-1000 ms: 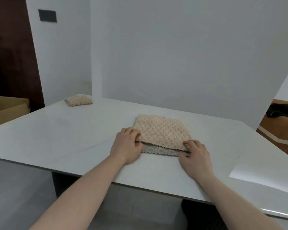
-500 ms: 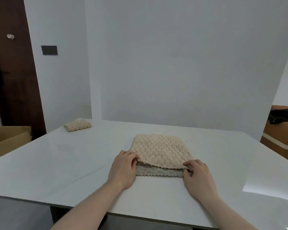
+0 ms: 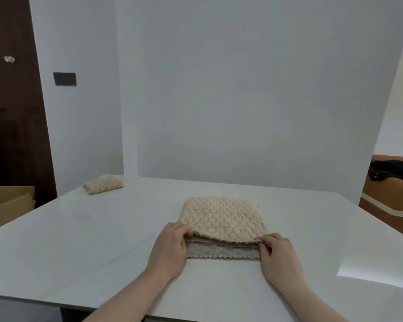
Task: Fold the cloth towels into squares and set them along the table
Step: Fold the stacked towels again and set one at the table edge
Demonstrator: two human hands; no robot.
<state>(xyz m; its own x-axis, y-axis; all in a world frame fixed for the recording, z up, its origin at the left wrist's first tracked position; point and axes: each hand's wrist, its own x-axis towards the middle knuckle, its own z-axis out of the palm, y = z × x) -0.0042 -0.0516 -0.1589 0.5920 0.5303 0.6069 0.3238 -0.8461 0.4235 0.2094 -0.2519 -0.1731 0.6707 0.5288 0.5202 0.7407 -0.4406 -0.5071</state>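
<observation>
A beige knobbly towel [image 3: 221,218] lies folded over on the white table [image 3: 91,240], with its paler underside showing as a strip along the near edge. My left hand [image 3: 169,248] pinches the near left corner of the upper layer. My right hand [image 3: 277,254] pinches the near right corner of that same layer. A second beige towel [image 3: 103,184], folded into a small square, sits at the table's far left corner.
A white wall panel [image 3: 254,101] stands along the table's far edge. A cardboard box [image 3: 7,203] sits off the table's left side. Brown boxes with a black garment [image 3: 391,173] stand at the right.
The camera has tilted up, so the table sits lower in view. Both hands keep hold of the towel's near corners, and the pale strip below the upper layer has grown wider.
</observation>
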